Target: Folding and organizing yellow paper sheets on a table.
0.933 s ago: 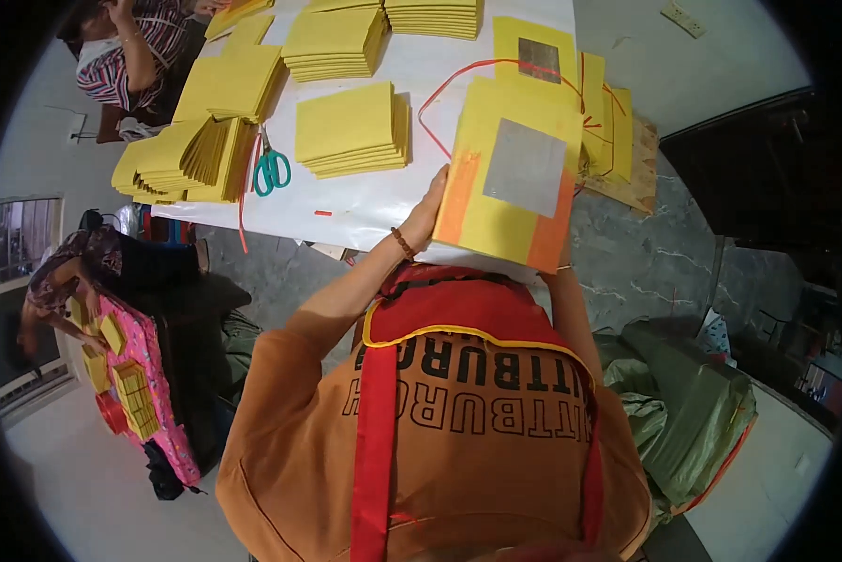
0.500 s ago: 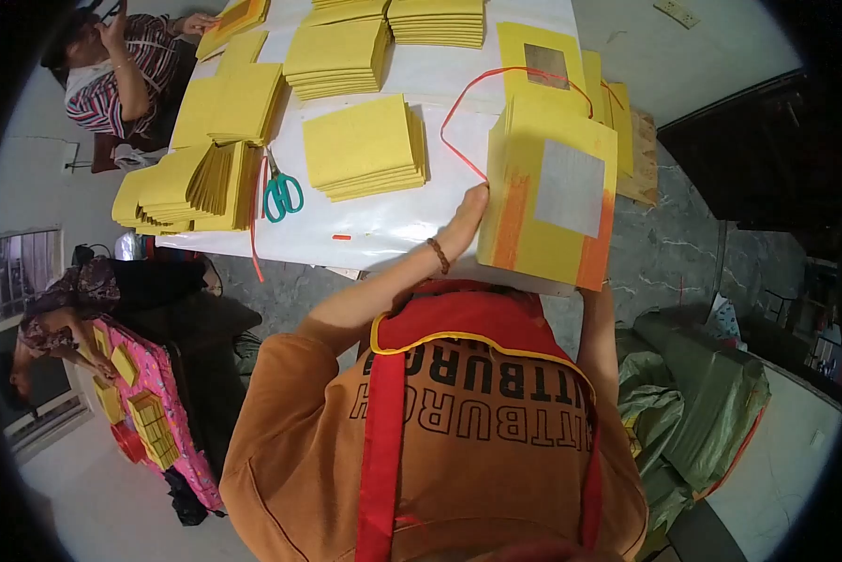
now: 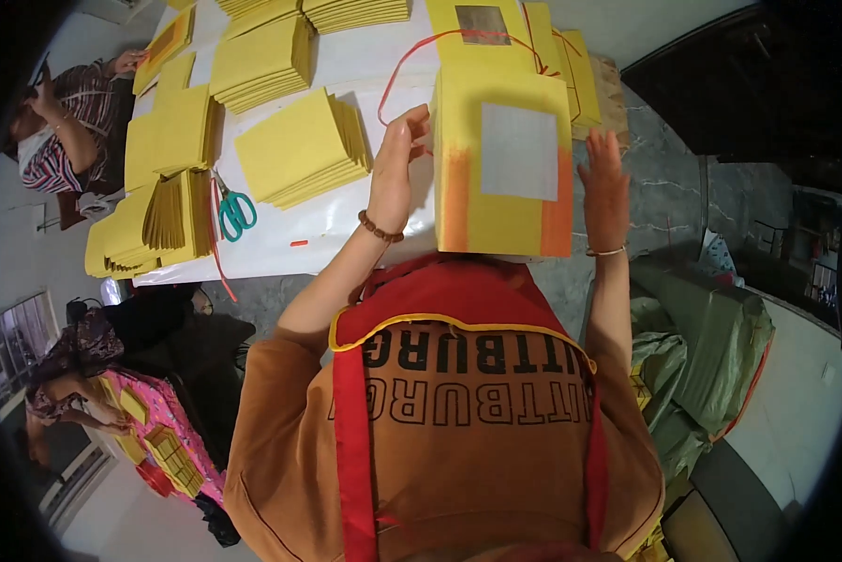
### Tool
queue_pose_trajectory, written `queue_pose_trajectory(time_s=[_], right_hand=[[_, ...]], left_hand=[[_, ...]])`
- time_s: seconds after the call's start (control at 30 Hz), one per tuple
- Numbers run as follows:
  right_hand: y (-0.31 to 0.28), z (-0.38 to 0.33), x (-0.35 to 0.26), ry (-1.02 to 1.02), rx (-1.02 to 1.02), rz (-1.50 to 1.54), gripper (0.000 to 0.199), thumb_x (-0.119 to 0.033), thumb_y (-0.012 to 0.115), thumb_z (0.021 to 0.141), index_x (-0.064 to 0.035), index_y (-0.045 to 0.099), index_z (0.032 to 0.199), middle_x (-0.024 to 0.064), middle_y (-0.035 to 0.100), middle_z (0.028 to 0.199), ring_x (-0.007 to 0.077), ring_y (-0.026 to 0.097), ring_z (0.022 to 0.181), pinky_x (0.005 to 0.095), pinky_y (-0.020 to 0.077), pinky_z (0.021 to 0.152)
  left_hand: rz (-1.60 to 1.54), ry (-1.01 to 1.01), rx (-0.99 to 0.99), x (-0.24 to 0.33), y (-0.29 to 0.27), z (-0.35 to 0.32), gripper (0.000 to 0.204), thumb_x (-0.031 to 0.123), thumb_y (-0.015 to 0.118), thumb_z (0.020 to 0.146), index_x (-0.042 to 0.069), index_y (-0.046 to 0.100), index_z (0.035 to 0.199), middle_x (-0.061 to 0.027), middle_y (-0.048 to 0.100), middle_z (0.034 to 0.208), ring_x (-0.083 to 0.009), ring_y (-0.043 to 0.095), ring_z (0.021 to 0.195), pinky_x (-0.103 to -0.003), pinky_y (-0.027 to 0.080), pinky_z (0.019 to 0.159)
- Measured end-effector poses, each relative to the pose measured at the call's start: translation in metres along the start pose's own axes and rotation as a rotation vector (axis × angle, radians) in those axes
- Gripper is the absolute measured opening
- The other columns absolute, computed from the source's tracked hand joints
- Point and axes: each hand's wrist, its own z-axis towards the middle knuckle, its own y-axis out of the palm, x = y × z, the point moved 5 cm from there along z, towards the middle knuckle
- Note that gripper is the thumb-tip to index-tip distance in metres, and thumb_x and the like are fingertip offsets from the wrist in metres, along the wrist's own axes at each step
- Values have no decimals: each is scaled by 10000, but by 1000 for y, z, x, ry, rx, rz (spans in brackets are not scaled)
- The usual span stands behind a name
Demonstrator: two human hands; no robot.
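Between hands (image 3: 394,178) (image 3: 606,192), yellow stack (image 3: 503,164), below, shirt (image 3: 491,478) (black lettering (image 3: 486,347))

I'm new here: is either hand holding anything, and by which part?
The right hand holds nothing. The left hand isn't gripping the yellow stack; whether it grips the red string is unclear.

Grn tarp (image 3: 716,351) sits R, pink cloth (image 3: 179,405) far L.

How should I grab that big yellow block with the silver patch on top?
Probably by its left and right sides, one flat palm from each, pressing inward. The yellow block looks thick and boxy, with fairly straight sides, and lies with its silver patch facing up. The left hand and right hand are open beside those two sides.
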Motion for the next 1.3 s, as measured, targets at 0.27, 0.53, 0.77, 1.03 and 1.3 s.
queue_pose_trajectory(time_s=[0.27,0.53,0.77,1.03,1.3], right_hand=[[26,2,-42,-350,-382,-628,287,-205,633,771,-106,606,1039,37,579,1102,212,477,1115,342,287,966],[37,2,-25,-433,-557,-803,154,-46,670,698,-87,634,841,39,616,904,212,552,922,335,384,825],[37,0,-20,-407,-461,-574,172,-34,663,690,-78,636,854,35,622,866,193,553,843,302,417,751],[15,0,9,-14,-342,-62,415,-359,360,942,-25,592,1023,55,613,897,143,555,872,289,415,832],[16,-1,15,6,-389,-145,807,-684,196,848,-18,538,1148,93,593,1037,179,551,989,328,369,929]], left_hand=[[798,557,-374,67,28,-39,252,96,632,754,25,606,995,-117,572,1054,-291,498,1006,-363,396,840],[1165,630,-606,64,51,-69,379,239,671,728,56,594,1050,-85,537,1127,-261,473,1054,-371,355,856],[1099,703,-624,61,54,-71,271,180,650,752,64,619,995,-85,590,950,-239,548,874,-341,430,712],[827,455,-589,61,45,-44,125,104,604,816,-1,625,879,-85,583,674,-198,539,607,-295,443,590],[399,-236,-536,31,27,-26,122,113,581,838,-2,620,826,55,509,628,-14,406,564,-194,328,495]])
